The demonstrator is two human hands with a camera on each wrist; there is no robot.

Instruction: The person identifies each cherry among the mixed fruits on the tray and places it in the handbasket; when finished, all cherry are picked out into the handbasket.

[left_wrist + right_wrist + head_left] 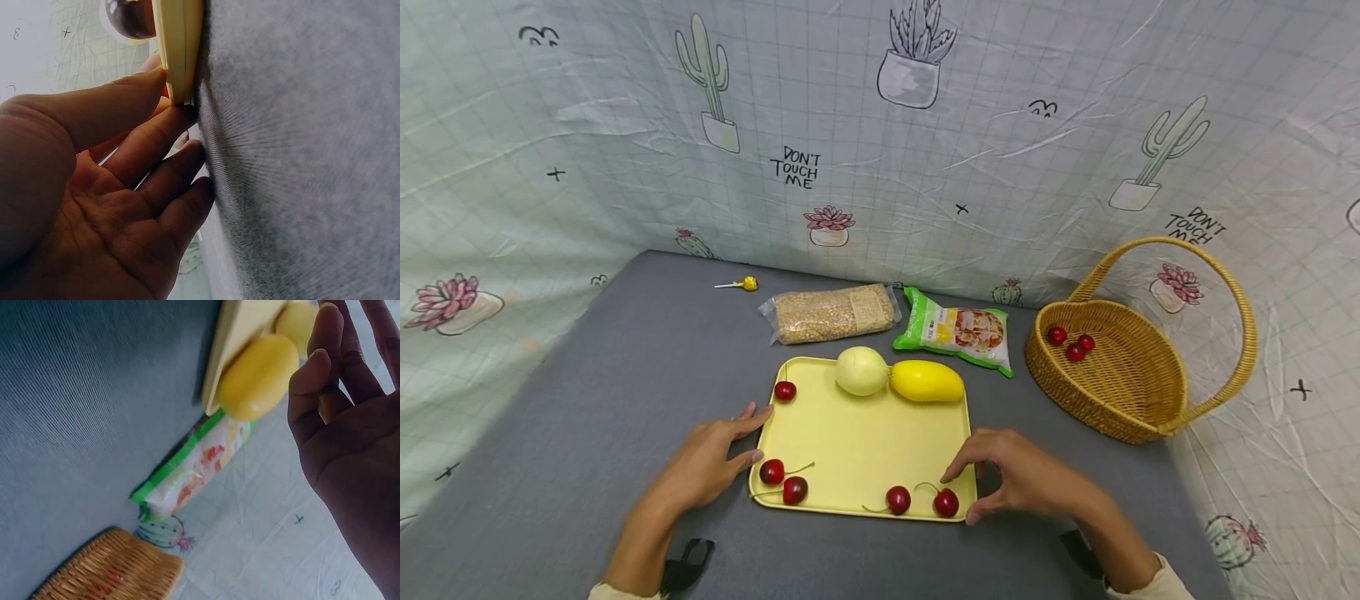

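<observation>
A pale yellow tray (865, 442) lies on the grey table with several red cherries on it. At its left edge, my left hand (711, 462) rests with thumb and index finger extended; in the left wrist view the thumb (119, 103) touches the tray's side. Close by are two cherries (772, 472) at the lower left corner. My right hand (1022, 479) is at the lower right corner, thumb and forefinger spread apart near a stemmed cherry (946, 502). Another cherry (898, 500) lies left of that one. One more cherry (785, 391) sits at the upper left.
A round pale green fruit (861, 371) and a yellow mango-like fruit (927, 381) sit along the tray's far edge. Behind are a bag of grain (827, 315), a green-and-white packet (958, 329) and a lollipop (747, 283). A wicker basket (1075, 400) at right holds three cherries.
</observation>
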